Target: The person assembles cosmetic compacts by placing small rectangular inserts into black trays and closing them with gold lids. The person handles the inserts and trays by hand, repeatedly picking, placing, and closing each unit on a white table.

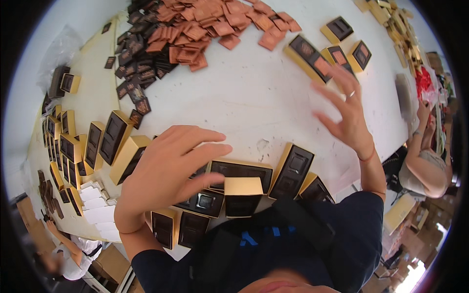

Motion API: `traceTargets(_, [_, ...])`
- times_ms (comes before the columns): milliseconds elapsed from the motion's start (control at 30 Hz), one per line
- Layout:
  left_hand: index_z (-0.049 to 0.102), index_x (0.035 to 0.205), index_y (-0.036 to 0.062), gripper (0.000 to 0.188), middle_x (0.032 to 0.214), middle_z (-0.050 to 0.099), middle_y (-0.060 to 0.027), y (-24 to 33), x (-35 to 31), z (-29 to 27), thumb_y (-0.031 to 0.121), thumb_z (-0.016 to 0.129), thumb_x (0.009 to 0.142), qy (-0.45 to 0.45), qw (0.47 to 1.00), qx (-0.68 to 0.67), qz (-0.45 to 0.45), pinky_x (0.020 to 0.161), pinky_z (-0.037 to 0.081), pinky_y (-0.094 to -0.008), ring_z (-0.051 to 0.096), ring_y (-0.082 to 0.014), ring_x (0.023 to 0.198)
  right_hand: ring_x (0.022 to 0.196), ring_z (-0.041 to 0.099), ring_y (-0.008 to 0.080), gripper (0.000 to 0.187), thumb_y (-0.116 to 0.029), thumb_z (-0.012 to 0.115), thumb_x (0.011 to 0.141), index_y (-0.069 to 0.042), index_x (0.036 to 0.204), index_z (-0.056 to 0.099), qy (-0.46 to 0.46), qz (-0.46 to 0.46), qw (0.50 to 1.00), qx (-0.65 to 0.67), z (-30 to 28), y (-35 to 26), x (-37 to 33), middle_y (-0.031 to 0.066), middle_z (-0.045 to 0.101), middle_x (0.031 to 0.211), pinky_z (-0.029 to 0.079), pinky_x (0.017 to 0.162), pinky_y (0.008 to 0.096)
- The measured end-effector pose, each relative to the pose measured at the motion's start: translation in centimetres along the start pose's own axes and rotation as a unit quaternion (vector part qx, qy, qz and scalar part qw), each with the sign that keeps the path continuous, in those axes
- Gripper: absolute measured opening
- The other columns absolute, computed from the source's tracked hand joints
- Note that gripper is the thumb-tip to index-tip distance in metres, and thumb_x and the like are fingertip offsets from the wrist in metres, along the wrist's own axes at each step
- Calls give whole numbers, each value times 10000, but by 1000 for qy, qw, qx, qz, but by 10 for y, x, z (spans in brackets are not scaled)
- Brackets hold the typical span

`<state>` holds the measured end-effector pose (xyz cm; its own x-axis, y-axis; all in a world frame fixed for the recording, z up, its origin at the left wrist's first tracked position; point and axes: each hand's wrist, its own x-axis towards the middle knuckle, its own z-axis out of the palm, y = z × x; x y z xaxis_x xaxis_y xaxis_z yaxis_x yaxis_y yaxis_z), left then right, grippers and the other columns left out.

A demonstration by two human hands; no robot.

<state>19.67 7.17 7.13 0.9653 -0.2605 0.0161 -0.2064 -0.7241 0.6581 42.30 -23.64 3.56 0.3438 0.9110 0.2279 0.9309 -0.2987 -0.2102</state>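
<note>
My left hand (163,168) is open, fingers stretched to the right above a group of gold boxes with black trays inside. Under and beside its fingers lie a long gold box (244,171) and a smaller box (243,202) with a plain gold side. My right hand (348,115) is open too, fingers spread, its fingertips close to a long gold box (305,57) holding a black square packet and a copper-coloured one. Whether the fingertips touch that box cannot be made out. Behind them stand smaller boxes, one with a copper packet (338,57) in it.
Copper-coloured square packets (210,22) and black ones (139,63) lie heaped at the table's far side. More gold boxes (115,136) crowd the left, beside stacked white cards (97,205). Other people work at the lower left (73,254) and right (422,171).
</note>
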Motion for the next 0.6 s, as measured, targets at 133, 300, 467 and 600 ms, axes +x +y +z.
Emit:
traceTargets(133, [638,1308,127,670,1338,619,-100,22,9,18,368,831,713,-26,996,-47,69,993,469,-447,599,-345,1143,1473,311,395,761,-133,848,682,-195,1397,593,-253,-103,924,268,-13,-23,-4,107,429,1555,285,1175,505])
traceTargets(300, [640,1310,151,503,1092,645,-78,5,10,32,147,766,822,-78,991,-95,45,797,533,-330,634,-260,944,1484,283,394,852,-169,864,668,-205,1450,527,-289,-90,923,238,5,-29,-4,112,367,1590,269,1175,513])
traceTargets(467, [626,1324,134,445,1194,581,-55,-8,16,11,105,668,882,164,960,-154,-166,662,467,-249,560,-164,839,1474,283,415,776,-269,886,689,-142,1387,573,-203,-46,932,297,0,-4,43,140,421,1535,268,1157,534])
traceTargets(600, [595,1299,95,449,1208,569,-118,-38,19,25,258,719,899,157,968,-25,-193,701,542,-358,654,-234,839,1140,582,311,596,-330,836,794,-46,1270,618,-27,-28,989,142,40,16,109,150,615,1265,461,973,402])
